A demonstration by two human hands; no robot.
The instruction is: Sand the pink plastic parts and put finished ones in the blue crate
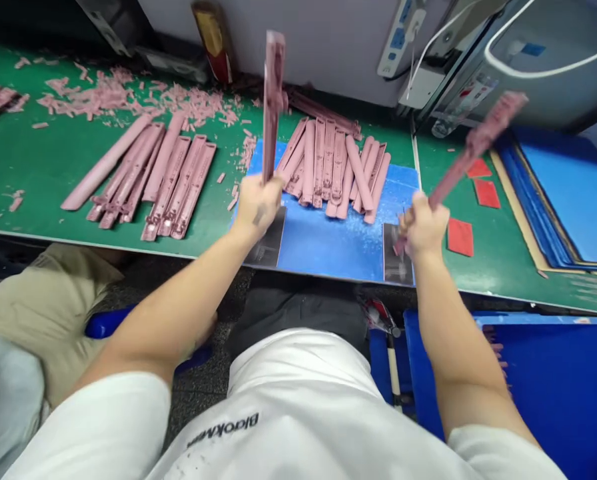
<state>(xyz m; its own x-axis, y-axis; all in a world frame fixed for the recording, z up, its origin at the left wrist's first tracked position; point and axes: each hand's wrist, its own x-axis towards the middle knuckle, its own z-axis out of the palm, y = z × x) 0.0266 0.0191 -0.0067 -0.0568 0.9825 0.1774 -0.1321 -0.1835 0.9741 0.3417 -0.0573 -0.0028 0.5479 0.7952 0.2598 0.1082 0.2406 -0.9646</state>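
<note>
Two fists closed: my left grip [259, 207] clenches a pink molded strip [273, 100], its long axis near vertical; my right grip [423, 227] clenches a second strip [473, 143], slanting up and rightward. Both hover above the blue mat [328, 247] on the green tabletop [43, 160], near the piled strips [333, 167].

red pads [460, 237] and stacked blue sheets [563, 200] on the green bench mat [508, 267], a blue plastic crate [543, 387] below
</note>
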